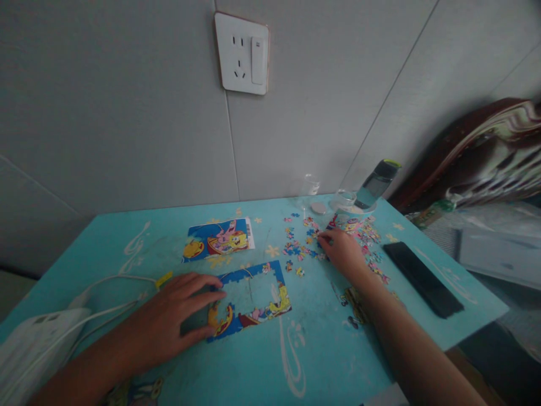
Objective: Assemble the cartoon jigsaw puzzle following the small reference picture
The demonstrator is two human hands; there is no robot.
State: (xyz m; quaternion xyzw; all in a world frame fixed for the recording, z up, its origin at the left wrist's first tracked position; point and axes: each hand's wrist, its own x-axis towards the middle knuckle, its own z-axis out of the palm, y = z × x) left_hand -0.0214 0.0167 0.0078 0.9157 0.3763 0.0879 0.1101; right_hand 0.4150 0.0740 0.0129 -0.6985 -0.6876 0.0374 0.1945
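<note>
A partly built jigsaw puzzle (276, 309) lies on the table, its blue and cartoon border joined around a bare middle. My left hand (186, 307) rests at its left edge with the fingers spread, fingertips on the border. Up and to the right, my right hand (341, 248) reaches into loose puzzle pieces (298, 248), fingers bent together at the tips. Whatever is between those fingertips is too small to make out. Behind the puzzle is a printed reference picture (220, 238) with the cartoon figures. More pieces (372, 239) are heaped beyond my right hand.
A black flat case (422, 279) lies on the right. Along the back are a clear cup (310, 185), a round lid (318, 208) and a tilted bottle (377, 183). A white power strip (42, 344) with cables occupies the left. A wall socket (242, 53) is above.
</note>
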